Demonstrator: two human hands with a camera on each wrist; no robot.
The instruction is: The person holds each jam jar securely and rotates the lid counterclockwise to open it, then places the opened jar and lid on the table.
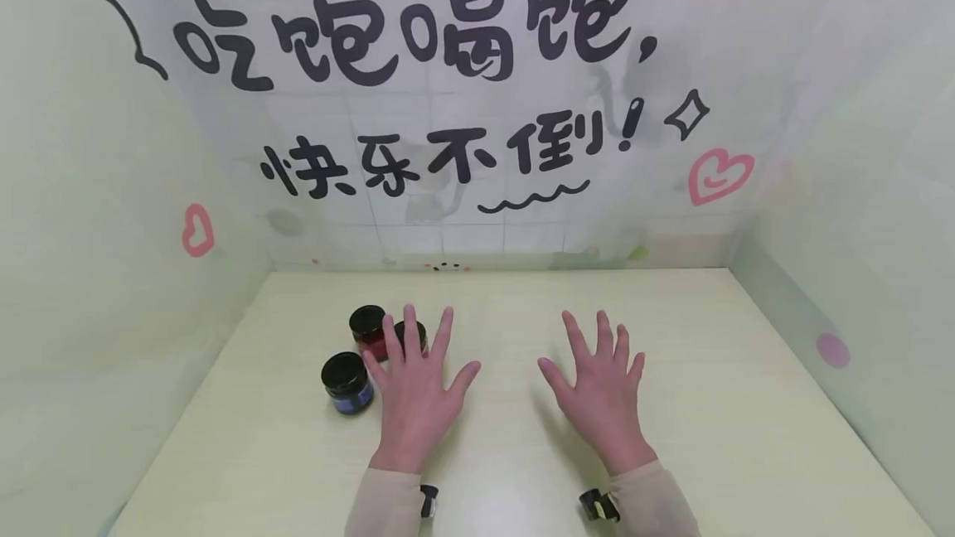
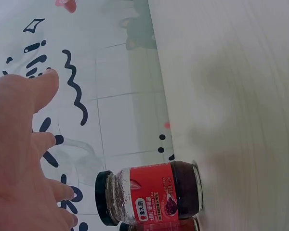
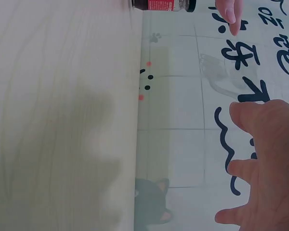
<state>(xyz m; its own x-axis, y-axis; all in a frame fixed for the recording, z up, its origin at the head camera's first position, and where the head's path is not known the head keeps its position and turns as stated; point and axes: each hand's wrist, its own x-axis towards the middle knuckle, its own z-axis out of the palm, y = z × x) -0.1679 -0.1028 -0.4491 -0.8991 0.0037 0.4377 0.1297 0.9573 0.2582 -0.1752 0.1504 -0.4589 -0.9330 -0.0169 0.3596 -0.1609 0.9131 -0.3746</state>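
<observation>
Three small glass jars with black lids stand at the left of the table. One has a blue label (image 1: 354,399), and behind it is a red-labelled jar (image 1: 373,346). A third jar (image 2: 151,192), dark inside with a red strawberry-jam style label, is partly covered by fingers in the head view. My left hand (image 1: 418,404) hovers with fingers spread, overlapping the jars in the head view and holding nothing. To the right, my right hand (image 1: 603,404) is held over bare tabletop, fingers spread and nothing in it.
The pale wooden table (image 1: 746,437) is closed in by a printed back wall (image 1: 477,239) and side walls (image 1: 843,305). Each wrist wears a dark band, and both sleeves are light coloured.
</observation>
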